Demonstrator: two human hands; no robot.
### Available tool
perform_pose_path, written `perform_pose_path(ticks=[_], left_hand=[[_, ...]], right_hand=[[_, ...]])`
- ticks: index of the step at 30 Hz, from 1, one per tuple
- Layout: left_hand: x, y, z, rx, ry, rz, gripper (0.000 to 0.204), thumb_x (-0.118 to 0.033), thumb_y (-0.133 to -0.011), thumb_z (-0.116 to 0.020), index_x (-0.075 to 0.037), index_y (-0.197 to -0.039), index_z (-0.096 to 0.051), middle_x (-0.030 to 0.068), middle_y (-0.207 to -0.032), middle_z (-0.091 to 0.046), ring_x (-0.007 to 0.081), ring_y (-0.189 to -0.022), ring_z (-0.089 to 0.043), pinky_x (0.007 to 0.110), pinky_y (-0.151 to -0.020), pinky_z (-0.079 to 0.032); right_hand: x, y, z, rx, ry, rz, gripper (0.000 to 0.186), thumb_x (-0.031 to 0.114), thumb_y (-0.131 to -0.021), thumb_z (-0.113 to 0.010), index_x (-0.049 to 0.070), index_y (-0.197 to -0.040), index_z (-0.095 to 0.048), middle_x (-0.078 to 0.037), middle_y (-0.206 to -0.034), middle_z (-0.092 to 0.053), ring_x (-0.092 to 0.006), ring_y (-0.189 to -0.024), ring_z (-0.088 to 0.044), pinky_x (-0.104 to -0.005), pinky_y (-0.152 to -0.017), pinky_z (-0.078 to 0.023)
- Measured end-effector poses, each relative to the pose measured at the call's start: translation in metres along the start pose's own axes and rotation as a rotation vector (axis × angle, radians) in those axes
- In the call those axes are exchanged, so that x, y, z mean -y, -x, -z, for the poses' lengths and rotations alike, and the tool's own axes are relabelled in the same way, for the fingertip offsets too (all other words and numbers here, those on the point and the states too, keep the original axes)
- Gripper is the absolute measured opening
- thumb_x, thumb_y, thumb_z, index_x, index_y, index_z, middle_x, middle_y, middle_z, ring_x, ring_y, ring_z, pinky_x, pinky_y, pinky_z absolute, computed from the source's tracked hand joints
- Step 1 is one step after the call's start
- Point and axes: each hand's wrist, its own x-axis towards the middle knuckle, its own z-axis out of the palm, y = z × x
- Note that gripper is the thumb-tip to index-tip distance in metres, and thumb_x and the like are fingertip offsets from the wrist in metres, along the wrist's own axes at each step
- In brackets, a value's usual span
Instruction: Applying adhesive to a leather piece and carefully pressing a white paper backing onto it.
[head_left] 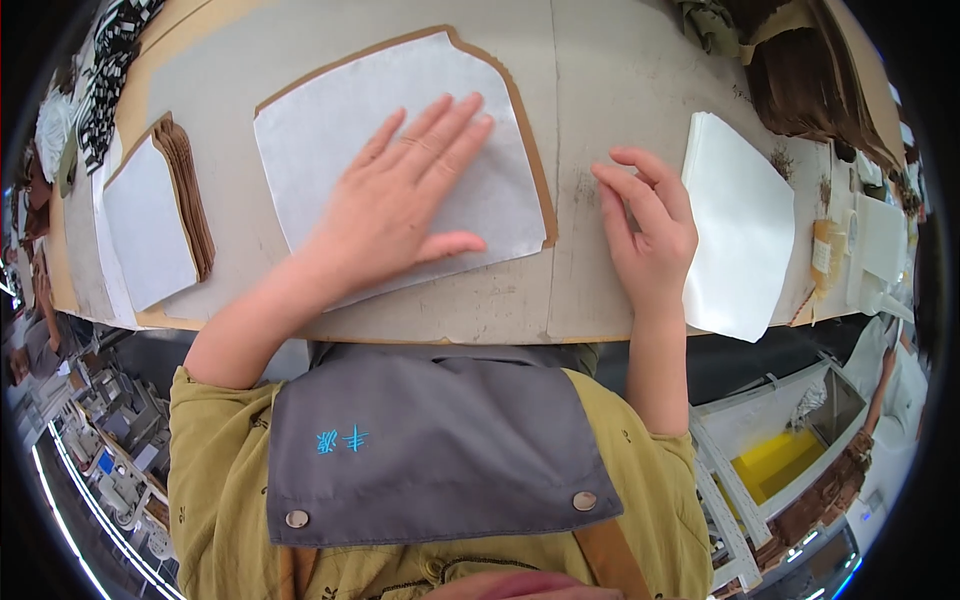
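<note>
My left hand (400, 190) lies flat, fingers spread, on a white sheet (310, 150) at the middle of the table. The sheet rests on a brown panel (538, 190) of nearly the same shape, whose edge shows along the top and right side. To the right, my right hand (652, 225) is raised over the table with its fingers loosely curved, and I see nothing between them. Just beside it lies a stack of white cut pieces (740, 230), partly behind the wrist.
At the left is a stack of brown pieces (190, 200) topped with white. Dark brown layered material (810, 80) sits at the far right, near a small yellowish bottle (822, 250). Black-and-white patterned cloth (112, 70) lies at the far left. Below right stands a bin (775, 460) with yellow inside.
</note>
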Motion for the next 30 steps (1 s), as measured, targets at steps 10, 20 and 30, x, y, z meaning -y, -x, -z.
perform_pose_path(ticks=[10, 20, 30], left_hand=[[0.052, 0.000, 0.028, 0.282, -0.069, -0.477, 0.082, -0.071, -0.093, -0.042, -0.015, -0.153, -0.048, 0.0034, -0.158, -0.048, 0.0261, -0.147, -0.044, 0.050, -0.122, -0.032], [0.044, 0.009, 0.022, 0.153, -0.037, -0.441, 0.056, -0.049, -0.101, -0.054, -0.017, -0.146, -0.055, 0.0017, -0.152, -0.055, 0.0246, -0.142, -0.050, 0.048, -0.119, -0.037], [0.000, -0.049, 0.019, -0.043, -0.031, -0.403, 0.044, -0.015, -0.088, -0.068, -0.017, -0.132, -0.066, -0.0025, -0.130, -0.067, 0.0203, -0.126, -0.060, 0.044, -0.106, -0.048]], right_hand=[[0.021, 0.013, 0.013, 0.215, -0.107, 0.278, 0.028, 0.007, -0.071, -0.083, 0.012, -0.097, -0.075, -0.002, -0.102, -0.072, -0.0214, -0.081, -0.067, -0.0322, -0.066, -0.055], [0.021, 0.036, 0.027, 0.152, 0.005, 0.005, 0.024, 0.000, -0.077, -0.080, 0.006, -0.100, -0.075, -0.005, -0.101, -0.073, -0.0222, -0.085, -0.067, -0.0318, -0.070, -0.053], [0.026, 0.043, 0.018, 0.156, 0.044, -0.014, 0.030, 0.002, -0.075, -0.081, 0.013, -0.103, -0.079, 0.001, -0.097, -0.068, -0.0176, -0.075, -0.059, -0.0297, -0.063, -0.050]])
